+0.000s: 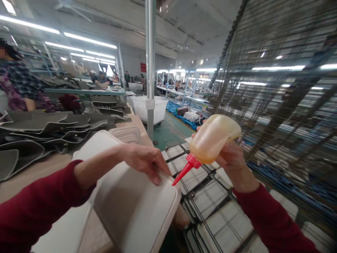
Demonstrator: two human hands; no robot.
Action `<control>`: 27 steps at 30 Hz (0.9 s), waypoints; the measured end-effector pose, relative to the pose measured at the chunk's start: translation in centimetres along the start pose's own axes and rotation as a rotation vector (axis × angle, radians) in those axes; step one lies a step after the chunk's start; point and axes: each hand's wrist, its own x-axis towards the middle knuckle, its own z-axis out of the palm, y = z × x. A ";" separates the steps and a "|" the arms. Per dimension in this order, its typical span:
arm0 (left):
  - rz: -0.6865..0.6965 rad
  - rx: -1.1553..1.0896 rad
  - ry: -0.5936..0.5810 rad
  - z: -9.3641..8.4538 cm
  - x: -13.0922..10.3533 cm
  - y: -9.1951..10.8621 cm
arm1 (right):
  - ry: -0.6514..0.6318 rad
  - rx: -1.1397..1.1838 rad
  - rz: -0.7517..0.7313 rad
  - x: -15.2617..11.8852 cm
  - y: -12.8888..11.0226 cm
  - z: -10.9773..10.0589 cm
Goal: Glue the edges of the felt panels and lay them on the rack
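My right hand (233,158) is wrapped round a translucent squeeze bottle (212,137) of yellowish liquid, tilted downward. Its red nozzle (184,170) points at the rim near a corner of a pale panel with rounded corners (139,207); whether the tip touches cannot be made out. My left hand (144,160) is closed on the upper edge of that panel, thumb on its face and the other fingers partly hidden behind. The panel is held tilted in front of me. Another white panel (97,142) lies behind my left forearm.
Grey curved sheets (52,130) are piled on the table at left, near a person in a checked sleeve (22,77). A stack of pale panels (126,134) lies beyond my wrist. Wire racks (210,200) bearing panels stand at right, below a raised wire grid (276,70). A white bin (155,107) stands behind a post (150,70).
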 end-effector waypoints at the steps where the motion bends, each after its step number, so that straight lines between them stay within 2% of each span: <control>1: 0.002 -0.025 -0.008 0.1 0.0 -0.1 | -0.007 -0.005 0.016 0.1 0.3 0.3; 7: 0.011 -0.056 -0.063 0.2 -0.2 0.0 | 0.001 -0.034 0.085 0.6 1.2 1.8; 16: 0.019 -0.079 -0.146 -0.2 -0.6 -0.9 | -0.013 0.026 0.116 1.0 2.9 2.0; 27: 0.043 -0.092 -0.139 -0.7 -1.0 -0.8 | -0.031 0.031 0.134 1.4 3.6 2.1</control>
